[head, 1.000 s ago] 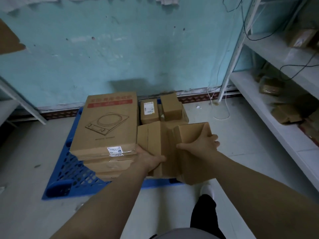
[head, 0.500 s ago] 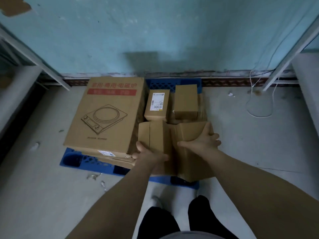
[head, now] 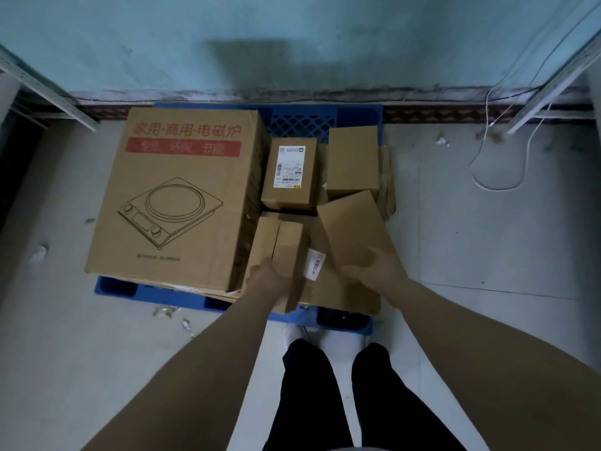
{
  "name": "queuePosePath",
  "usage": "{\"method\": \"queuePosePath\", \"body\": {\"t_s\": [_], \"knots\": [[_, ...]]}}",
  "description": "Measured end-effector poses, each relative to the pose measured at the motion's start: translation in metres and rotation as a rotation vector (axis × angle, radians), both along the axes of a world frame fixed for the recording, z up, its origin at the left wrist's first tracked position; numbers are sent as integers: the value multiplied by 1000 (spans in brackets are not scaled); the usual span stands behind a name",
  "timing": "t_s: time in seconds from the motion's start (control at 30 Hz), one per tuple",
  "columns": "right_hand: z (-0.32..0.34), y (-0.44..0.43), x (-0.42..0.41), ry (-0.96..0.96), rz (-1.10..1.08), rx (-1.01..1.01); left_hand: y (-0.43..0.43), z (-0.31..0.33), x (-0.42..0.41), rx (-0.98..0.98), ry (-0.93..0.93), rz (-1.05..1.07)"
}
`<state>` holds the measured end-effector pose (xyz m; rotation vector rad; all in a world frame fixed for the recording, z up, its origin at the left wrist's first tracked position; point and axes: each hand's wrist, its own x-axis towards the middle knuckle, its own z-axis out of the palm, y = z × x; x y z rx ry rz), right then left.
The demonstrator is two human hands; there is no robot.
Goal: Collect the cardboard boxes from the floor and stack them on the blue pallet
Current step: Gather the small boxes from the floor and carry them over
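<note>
The blue pallet (head: 302,120) lies against the wall, loaded with cardboard boxes. A large flat box printed with an induction cooker (head: 175,196) tops a stack on its left half. Behind sit a small labelled box (head: 289,172) and a plain box (head: 353,157). My left hand (head: 265,279) grips a narrow box (head: 279,249) at the pallet's front. My right hand (head: 377,263) holds a tilted plain box (head: 353,226) just to the right, above a flat box with a white sticker (head: 341,291).
A teal wall runs behind the pallet. Metal shelf legs (head: 546,89) stand at right and a shelf leg (head: 48,89) at left. A white cable (head: 497,164) loops on the floor right of the pallet. Paper scraps (head: 169,312) lie near its front left corner. My feet stand at the front edge.
I have stepped closer and now look more steeply down at the pallet. The two boxes have come apart: the right one is tilted away, uncovering the flat box with the white sticker.
</note>
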<state>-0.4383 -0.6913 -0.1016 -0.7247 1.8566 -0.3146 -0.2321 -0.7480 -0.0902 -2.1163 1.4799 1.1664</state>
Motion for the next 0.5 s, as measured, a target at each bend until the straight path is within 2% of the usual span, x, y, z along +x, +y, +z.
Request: {"method": "queuePosePath", "body": {"t_s": [0.17, 0.5], "knots": [[18, -4, -5, 52, 59, -29, -5, 14, -1, -93, 56, 38], [48, 1, -20, 120, 105, -265, 1, 61, -18, -317, 249, 109]]}}
